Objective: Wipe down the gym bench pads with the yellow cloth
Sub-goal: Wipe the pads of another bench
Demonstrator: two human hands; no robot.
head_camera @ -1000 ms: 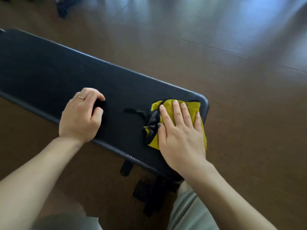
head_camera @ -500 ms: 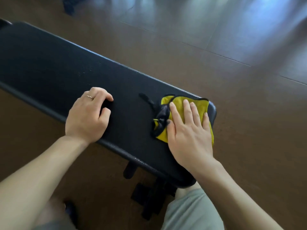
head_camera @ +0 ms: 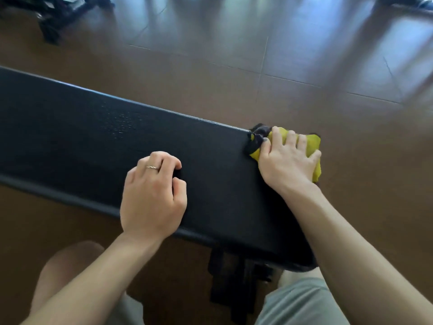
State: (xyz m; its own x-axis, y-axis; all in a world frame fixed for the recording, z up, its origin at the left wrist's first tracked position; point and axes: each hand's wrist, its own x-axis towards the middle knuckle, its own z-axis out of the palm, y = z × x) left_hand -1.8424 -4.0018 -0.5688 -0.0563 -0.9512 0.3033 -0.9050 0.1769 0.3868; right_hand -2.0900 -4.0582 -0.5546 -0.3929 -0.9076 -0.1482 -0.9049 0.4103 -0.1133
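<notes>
A long black gym bench pad (head_camera: 98, 137) runs from the left edge to the right of centre. The yellow cloth (head_camera: 310, 143), edged in black, is bunched at the pad's far right corner and hangs over the end. My right hand (head_camera: 284, 161) lies on top of it, fingers curled over the cloth and the pad's edge. My left hand (head_camera: 152, 195) rests on the middle of the pad in a loose fist with nothing in it; a ring shows on one finger.
Brown tiled floor (head_camera: 304, 66) surrounds the bench. The bench's black frame (head_camera: 230, 277) shows below the pad's near edge, between my knees. Dark gym equipment (head_camera: 51, 17) stands at the far left corner. Small droplets dot the pad (head_camera: 121, 123).
My right hand has pushed the cloth away from me to the pad's far right corner, where it now bunches over the edge. My left hand has stayed in place.
</notes>
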